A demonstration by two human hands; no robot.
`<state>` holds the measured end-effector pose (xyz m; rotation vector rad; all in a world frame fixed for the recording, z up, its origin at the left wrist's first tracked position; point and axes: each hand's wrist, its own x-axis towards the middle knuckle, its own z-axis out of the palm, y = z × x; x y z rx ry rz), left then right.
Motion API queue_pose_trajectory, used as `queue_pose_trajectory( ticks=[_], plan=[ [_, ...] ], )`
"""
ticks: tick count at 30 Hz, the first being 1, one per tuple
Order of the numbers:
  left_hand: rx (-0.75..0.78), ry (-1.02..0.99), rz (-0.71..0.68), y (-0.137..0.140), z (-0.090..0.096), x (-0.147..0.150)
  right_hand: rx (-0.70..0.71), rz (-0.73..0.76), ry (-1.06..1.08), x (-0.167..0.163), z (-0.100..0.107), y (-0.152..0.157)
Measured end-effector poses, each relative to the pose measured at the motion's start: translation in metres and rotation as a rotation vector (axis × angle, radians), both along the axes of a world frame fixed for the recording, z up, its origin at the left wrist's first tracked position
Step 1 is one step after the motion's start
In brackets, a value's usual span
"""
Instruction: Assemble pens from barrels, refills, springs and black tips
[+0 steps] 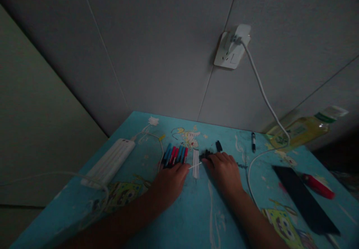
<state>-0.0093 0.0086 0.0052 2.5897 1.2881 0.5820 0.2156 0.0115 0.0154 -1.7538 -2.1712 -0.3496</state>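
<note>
A thin white stick [195, 165] is pinched in my left hand [171, 180] and slants up toward the fingertips of my right hand [224, 168]. The fingers of my right hand are curled together over a cluster of small black pieces [206, 154]; what they grip there is hidden. Between the hands lies a neat row of thin white sticks [195, 154]. Blue and red markers [176, 154] lie side by side just beyond my left hand. A loose black cap [218, 145] rests past my right fingers.
A white power strip [112, 159] with cable lies left. A black-and-white marker [253, 142], a tilted bottle of yellow liquid [303, 131], a dark flat board [304, 198] and a red object [318, 186] lie right. A charger [241, 32] in the wall socket trails a white cable [262, 88] across the table.
</note>
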Motion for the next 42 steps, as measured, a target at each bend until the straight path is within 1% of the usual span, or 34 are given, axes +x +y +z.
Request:
queue_pose_trajectory(
  ticks=[3, 6, 9, 11, 14, 18, 23, 27, 30, 34, 36, 42],
  plan=[
    [-0.01, -0.025, -0.005, 0.0, 0.001, 0.0, -0.001, 0.078, 0.066, 0.002, 0.002, -0.011],
    [-0.037, -0.042, -0.005, 0.001, -0.001, 0.001, 0.014, 0.25, 0.16, 0.0, 0.004, -0.021],
    [-0.041, -0.059, -0.006, 0.0, -0.003, 0.001, -0.037, 0.411, 0.137, -0.01, 0.006, -0.029],
    [-0.036, -0.082, -0.018, -0.001, -0.004, 0.001, -0.08, 0.449, 0.095, -0.018, 0.007, -0.033],
    [-0.028, -0.117, -0.054, -0.004, -0.004, 0.001, -0.109, 0.443, 0.105, -0.024, 0.008, -0.034],
    [-0.036, -0.134, -0.094, -0.006, -0.003, 0.002, -0.1, 0.409, 0.168, -0.02, 0.009, -0.033],
    [-0.054, -0.1, -0.123, -0.005, -0.003, 0.002, -0.01, 0.291, 0.263, -0.008, 0.007, -0.029],
    [-0.029, -0.04, -0.147, -0.006, -0.002, 0.002, 0.073, 0.186, 0.323, 0.0, 0.004, -0.024],
    [-0.027, -0.019, -0.19, -0.007, 0.001, 0.002, 0.074, 0.138, 0.325, 0.004, 0.001, -0.021],
    [-0.011, 0.029, -0.26, -0.009, 0.004, 0.003, 0.032, 0.169, 0.293, 0.004, -0.002, -0.018],
    [-0.002, 0.073, -0.269, -0.011, 0.004, 0.003, 0.017, 0.192, 0.272, 0.0, -0.004, -0.015],
    [-0.037, 0.165, -0.198, -0.009, 0.004, 0.005, -0.016, 0.198, 0.153, -0.016, -0.008, -0.001]
  ],
)
